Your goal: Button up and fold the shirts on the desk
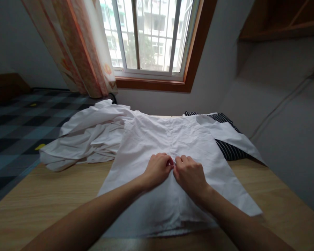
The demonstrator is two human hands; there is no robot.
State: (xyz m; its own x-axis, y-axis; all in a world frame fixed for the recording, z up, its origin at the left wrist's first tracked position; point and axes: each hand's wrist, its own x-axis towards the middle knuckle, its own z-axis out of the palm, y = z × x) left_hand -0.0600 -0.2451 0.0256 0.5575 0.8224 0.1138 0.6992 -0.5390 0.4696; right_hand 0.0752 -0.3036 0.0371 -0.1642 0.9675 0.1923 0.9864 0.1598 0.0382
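Note:
A white shirt lies spread on the wooden table, its hem towards me and its sleeve reaching out to the right. Both my hands meet at the front placket, near the middle of the shirt. My left hand pinches the placket cloth from the left, fingers curled. Close beside it, my right hand grips the same strip of cloth with bent fingers. Whether a button sits between the fingertips is hidden.
Crumpled white clothing is heaped at the left. Black striped cloth lies partly under the right sleeve. A checked bed adjoins the table's left side. Beyond are a curtain and a barred window; a cable hangs at right.

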